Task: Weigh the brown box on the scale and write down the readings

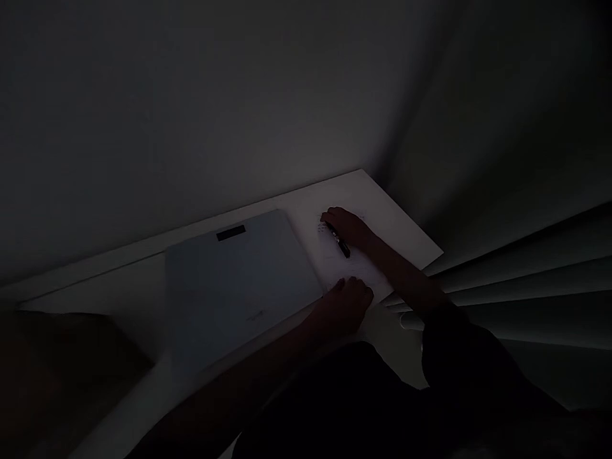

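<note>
The scene is very dark. My right hand (348, 228) is over a sheet of paper (329, 262) with lines of writing. Its fingers are closed at the upper end of a slim dark object (342, 245) with a few shiny spots, whose exact kind I cannot make out. Nearer to me, my left hand (348, 305) is at the front edge of the white table (396, 233), close to the paper's lower end. Its fingers are curled in, and whatever may be inside them is hidden.
Left of the paper lies a large flat grey-blue panel (229, 287) with a black strip (230, 233) near its far edge. A wall (215, 115) rises behind the table. Folded curtain-like cloth (521, 280) hangs at the right. A dark shape (71, 357) occupies the lower left.
</note>
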{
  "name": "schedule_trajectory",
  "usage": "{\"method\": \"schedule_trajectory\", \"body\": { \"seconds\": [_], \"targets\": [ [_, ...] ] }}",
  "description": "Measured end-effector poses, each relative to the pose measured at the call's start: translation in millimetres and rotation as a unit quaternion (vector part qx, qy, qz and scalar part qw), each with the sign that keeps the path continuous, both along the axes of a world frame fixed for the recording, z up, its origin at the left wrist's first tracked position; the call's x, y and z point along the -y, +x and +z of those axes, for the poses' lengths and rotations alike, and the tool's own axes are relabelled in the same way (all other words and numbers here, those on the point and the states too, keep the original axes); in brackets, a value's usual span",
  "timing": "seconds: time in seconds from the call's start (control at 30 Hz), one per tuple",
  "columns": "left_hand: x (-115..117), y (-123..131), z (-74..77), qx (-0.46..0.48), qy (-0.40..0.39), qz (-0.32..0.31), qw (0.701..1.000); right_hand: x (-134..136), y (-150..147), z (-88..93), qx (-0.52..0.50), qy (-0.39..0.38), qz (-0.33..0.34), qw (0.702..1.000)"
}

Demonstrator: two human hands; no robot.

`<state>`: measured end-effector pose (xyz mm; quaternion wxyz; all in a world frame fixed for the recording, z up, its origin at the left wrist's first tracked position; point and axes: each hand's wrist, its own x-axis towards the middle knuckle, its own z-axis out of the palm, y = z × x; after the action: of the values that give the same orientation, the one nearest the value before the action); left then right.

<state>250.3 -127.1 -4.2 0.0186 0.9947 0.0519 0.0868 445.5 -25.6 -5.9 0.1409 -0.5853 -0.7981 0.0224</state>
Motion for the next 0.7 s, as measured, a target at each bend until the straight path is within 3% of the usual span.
{"method": "schedule_trajectory", "body": {
  "seconds": [0.2, 0.37, 0.57, 0.7],
  "targets": [
    [0.4, -1.0, -6.8, 0.012, 0.017, 0.004, 1.000, 1.0, -2.3, 0.4, 0.107, -0.006, 0.011, 0.994],
    [0.2, -1.2, -9.1, 0.005, 0.024, 0.004, 1.000, 5.9, -2.6, 3.7, 0.138, -0.008, 0.015, 0.990],
    [1.0, 1.0, 1.0, -0.034, 0.018, 0.004, 0.999, 5.8, -1.6, 5.1, 0.152, -0.020, 0.003, 0.988],
    [5.4, -3.8, 9.6, -0.023, 0.075, 0.008, 0.997, 5.4, -0.8, 4.5, 0.126, -0.008, -0.009, 0.992]
  ]
}}
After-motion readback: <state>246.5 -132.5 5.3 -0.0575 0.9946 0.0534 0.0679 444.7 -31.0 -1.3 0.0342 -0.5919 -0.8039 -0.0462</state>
